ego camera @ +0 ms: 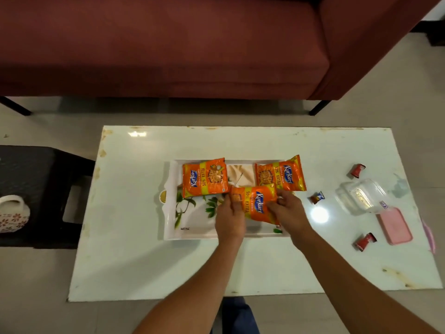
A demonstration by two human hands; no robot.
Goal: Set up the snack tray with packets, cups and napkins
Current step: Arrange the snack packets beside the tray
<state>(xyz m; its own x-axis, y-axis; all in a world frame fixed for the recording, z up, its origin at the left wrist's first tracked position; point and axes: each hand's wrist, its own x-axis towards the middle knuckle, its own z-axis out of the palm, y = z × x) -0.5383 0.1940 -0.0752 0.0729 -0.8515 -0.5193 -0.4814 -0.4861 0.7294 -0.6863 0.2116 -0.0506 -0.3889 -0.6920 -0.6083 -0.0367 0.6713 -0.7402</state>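
Observation:
A white tray (192, 227) with a leaf print lies in the middle of the table. Two orange snack packets rest on its far side, one at the left (204, 177) and one at the right (280, 174). Between them shows a beige folded napkin (240, 174). A third orange packet (257, 204) is held over the tray's near right part. My left hand (230, 219) grips its left end and my right hand (289, 213) grips its right end.
On the white table (144, 261), right of the tray, lie three small wrapped sweets (356, 170) (317, 197) (364, 241), a clear plastic box (361, 200) and its pink lid (395, 225). A dark stool (36, 179) carrying a floral cup (13, 213) stands at left. A maroon sofa (168, 44) is beyond.

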